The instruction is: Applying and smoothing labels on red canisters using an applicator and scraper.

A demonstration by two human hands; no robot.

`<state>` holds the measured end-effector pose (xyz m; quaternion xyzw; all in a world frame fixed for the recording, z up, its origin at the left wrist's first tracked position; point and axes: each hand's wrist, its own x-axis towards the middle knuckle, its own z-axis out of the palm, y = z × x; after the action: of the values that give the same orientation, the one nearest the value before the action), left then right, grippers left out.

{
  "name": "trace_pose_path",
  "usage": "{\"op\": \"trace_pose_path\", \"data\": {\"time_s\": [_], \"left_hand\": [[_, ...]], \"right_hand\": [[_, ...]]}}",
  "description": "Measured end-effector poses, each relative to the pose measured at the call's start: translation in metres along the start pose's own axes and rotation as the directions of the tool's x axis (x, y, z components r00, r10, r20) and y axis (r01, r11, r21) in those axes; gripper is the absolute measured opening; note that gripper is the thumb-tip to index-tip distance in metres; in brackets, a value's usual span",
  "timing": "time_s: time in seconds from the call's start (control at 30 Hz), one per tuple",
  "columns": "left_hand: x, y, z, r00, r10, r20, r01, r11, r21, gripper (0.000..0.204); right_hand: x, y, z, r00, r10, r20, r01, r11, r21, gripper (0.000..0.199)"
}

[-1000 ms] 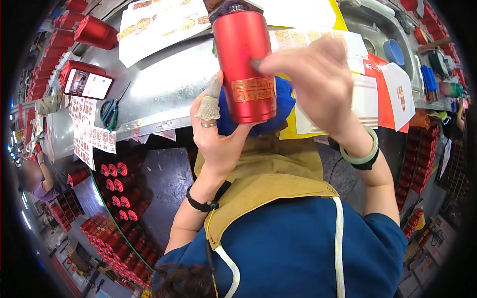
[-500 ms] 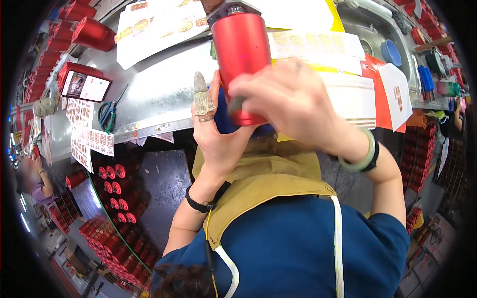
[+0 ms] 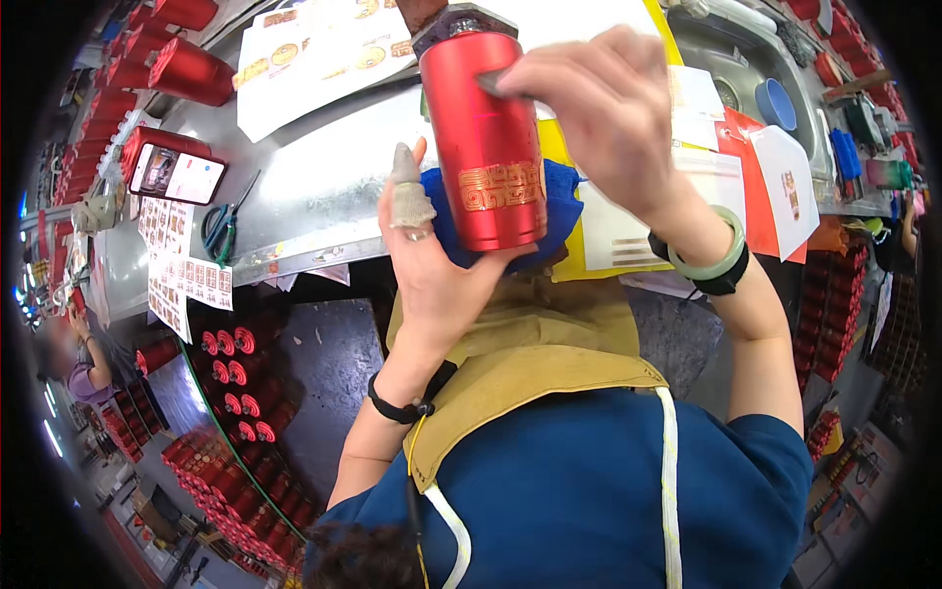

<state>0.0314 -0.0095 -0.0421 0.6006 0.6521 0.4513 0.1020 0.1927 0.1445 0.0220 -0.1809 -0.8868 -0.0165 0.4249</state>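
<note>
Grasping one red cylinder [image 3: 481,128] around its near end, the left hand [image 3: 437,265] has its thumb at the base and its fingers along the left side; one finger wears a grey cover [image 3: 404,165] with a knitted band [image 3: 411,206]. The right hand [image 3: 628,137], blurred and curled, is at the cylinder's far right with one dark grey tip [image 3: 490,82]; I cannot tell whether that is pinched or worn. One gold patch [image 3: 500,185] sits near the cylinder's near end. The cylinder lies over one blue cloth [image 3: 564,201] at the bench's near edge, its far end by a dark block [image 3: 424,14].

To the left on the bench [image 3: 324,187] are one phone [image 3: 179,175] and one pair of scissors [image 3: 222,228]; a label sheet [image 3: 206,285] hangs past the near edge. Bare metal runs between the scissors and the left hand, giving room on that side, up to a large printed sheet [image 3: 314,83] farther off. Right of the cylinder, papers crowd closer: a yellow sheet [image 3: 564,265], one red sheet [image 3: 751,177] and a white piece [image 3: 785,187] over it. Beyond, one blue bowl [image 3: 776,103] sits in the sink [image 3: 711,44]. Below the bench, left, nine red ends [image 3: 244,340] show in four rows.
</note>
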Motion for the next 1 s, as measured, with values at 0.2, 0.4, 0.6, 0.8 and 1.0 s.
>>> {"op": "trace_pose_path", "data": {"time_s": [0.2,0.4,0.6,0.8,1.0], "left_hand": [[0.006,-0.001,-0.007,0.984,-0.14,0.113,0.144,0.989,-0.026,0.094],[0.002,0.006,-0.004,0.998,0.035,-0.051,-0.034,0.999,0.026,0.096],[0.002,0.003,-0.007,0.997,0.042,-0.06,-0.044,0.999,-0.018,0.09],[-0.001,-0.004,-0.009,0.998,0.056,-0.01,-0.056,0.998,-0.02,0.089],[-0.002,-0.008,-0.009,0.997,0.075,0.0,-0.075,0.997,0.0,0.082]], "right_hand": [[-0.016,-0.027,-0.003,0.991,-0.056,0.124,-0.001,0.91,0.415,0.027],[-0.018,-0.012,0.001,0.998,-0.044,-0.052,0.052,0.988,0.145,0.02],[-0.01,-0.005,0.002,0.99,0.143,0.009,-0.142,0.966,0.215,0.028],[-0.029,-0.019,-0.003,0.969,-0.246,0.005,0.222,0.882,0.416,0.021],[-0.028,-0.004,-0.001,0.997,0.071,-0.015,-0.069,0.989,0.13,0.031]]}}
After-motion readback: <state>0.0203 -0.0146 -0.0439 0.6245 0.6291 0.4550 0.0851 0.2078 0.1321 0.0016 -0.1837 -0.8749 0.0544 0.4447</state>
